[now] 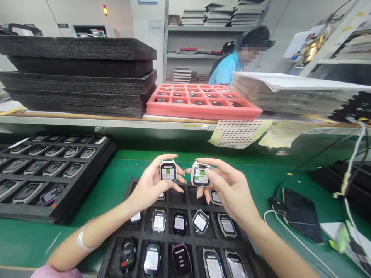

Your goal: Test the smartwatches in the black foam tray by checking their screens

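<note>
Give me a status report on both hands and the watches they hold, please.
Left hand: holding pale-cased watch, screen lit. Right hand: holding second watch, screen lit. Foam tray below; nothing visibly blocking.

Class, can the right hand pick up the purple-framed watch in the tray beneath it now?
Probably not directly: the right hand holds a pale watch, though nothing covers the purple-framed watch.
</note>
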Action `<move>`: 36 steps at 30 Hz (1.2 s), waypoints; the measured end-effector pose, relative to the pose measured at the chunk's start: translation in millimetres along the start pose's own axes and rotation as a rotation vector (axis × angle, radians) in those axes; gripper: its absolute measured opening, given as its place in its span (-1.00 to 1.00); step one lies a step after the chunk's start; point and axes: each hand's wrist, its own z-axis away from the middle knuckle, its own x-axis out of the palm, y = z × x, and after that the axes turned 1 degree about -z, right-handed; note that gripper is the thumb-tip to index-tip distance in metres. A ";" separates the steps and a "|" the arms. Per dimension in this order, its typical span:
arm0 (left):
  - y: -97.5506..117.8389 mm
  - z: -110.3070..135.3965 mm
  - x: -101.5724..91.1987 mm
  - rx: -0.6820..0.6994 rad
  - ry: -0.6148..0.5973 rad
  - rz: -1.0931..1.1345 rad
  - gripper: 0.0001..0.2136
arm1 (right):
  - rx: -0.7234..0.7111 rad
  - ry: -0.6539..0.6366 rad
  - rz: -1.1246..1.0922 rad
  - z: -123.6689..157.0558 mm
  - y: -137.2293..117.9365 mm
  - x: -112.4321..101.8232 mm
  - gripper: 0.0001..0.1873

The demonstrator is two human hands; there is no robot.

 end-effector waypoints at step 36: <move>-24.3 -5.8 -17.3 -0.173 -0.231 -0.409 -0.37 | 0.001 -0.312 0.949 -11.2 33.9 -37.9 -0.56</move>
